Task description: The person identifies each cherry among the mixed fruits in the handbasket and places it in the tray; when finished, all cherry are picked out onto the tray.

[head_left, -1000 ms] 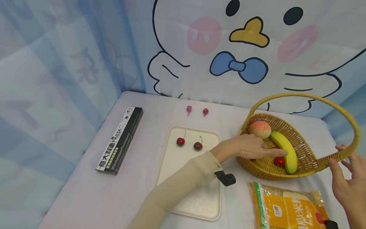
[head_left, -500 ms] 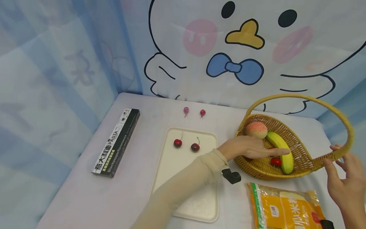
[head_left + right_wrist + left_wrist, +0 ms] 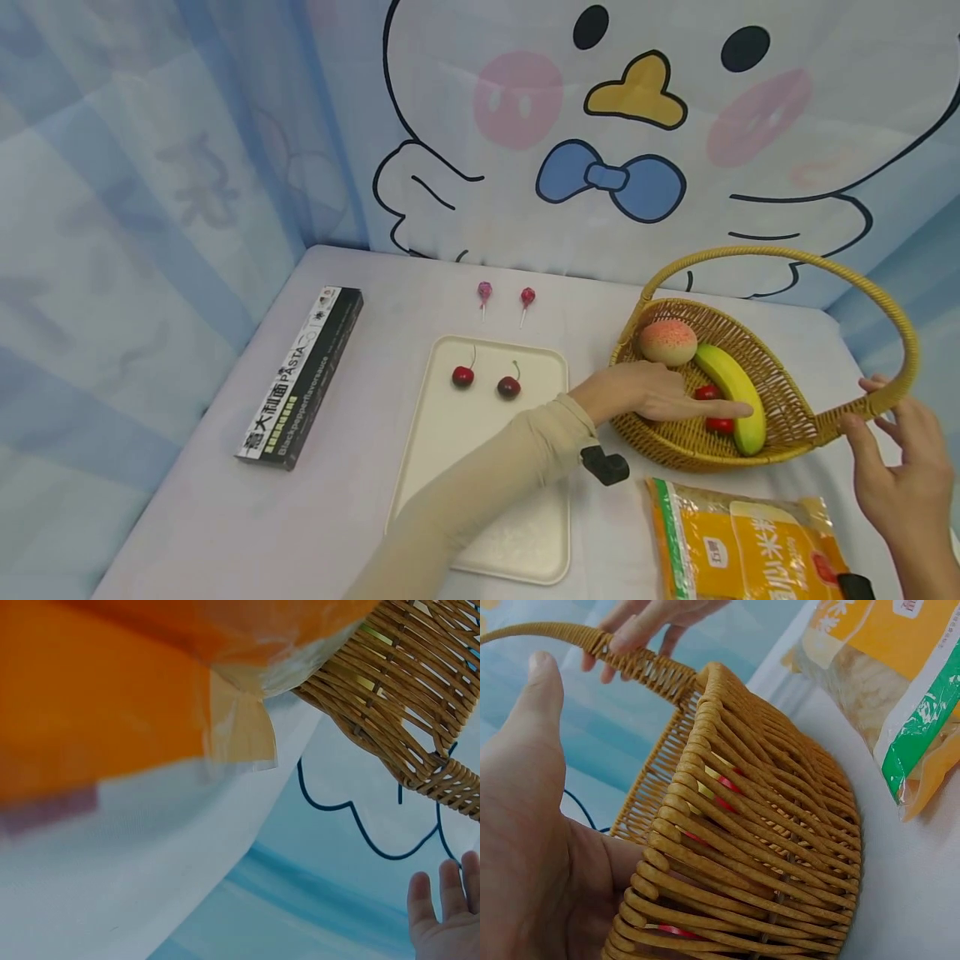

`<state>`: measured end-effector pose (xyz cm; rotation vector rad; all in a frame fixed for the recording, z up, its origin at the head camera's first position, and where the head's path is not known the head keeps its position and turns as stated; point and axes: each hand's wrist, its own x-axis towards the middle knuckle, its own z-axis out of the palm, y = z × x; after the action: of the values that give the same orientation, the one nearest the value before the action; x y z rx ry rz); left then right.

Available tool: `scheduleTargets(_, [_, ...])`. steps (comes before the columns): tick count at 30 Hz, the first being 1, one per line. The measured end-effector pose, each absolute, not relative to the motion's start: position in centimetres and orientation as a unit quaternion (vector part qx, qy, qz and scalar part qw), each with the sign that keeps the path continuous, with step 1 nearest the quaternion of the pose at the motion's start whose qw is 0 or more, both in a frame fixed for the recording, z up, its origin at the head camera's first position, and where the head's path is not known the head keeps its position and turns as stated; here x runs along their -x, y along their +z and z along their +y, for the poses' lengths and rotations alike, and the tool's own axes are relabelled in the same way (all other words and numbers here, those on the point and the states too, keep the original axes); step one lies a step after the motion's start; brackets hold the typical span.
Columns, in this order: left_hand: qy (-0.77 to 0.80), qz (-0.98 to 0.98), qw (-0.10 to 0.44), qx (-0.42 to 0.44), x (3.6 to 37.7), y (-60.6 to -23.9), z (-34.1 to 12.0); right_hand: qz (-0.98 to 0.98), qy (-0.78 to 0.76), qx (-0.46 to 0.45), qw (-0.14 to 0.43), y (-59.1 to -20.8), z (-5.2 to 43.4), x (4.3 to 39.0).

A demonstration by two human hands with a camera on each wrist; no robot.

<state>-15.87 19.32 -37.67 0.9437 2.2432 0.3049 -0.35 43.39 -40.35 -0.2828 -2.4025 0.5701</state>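
Note:
A wicker basket with a tall handle holds a peach, a banana and two small red fruits. My left hand reaches into it with straight fingers that lie between the red fruits, against the banana. In the left wrist view its palm is by the basket wall. My right hand is at the handle's right base, thumb below and fingers touching the weave. The right wrist view shows those fingers straight.
A cream tray left of the basket carries two cherries. Behind it lie two lollipops. A black pasta box lies at the left. An orange bag lies in front of the basket. A cartoon curtain hangs behind the table.
My left hand has shifted slightly inside the basket, and a second red fruit now shows above its fingers. The right hand stays at the handle.

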Motion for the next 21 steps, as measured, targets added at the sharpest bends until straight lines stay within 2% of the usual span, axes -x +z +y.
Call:
scheduleTargets(12, [0.122, 0.853, 0.345, -0.372, 15.7, -37.4, 18.9, -0.909, 0.230, 0.103, 0.332, -40.5, 43.2, 0.3])
scheduleTargets(21, [0.208, 0.804, 0.279, -0.482, 16.8, -37.1, 17.0, -0.912, 0.223, 0.120, 0.322, -40.3, 43.1, 0.4])
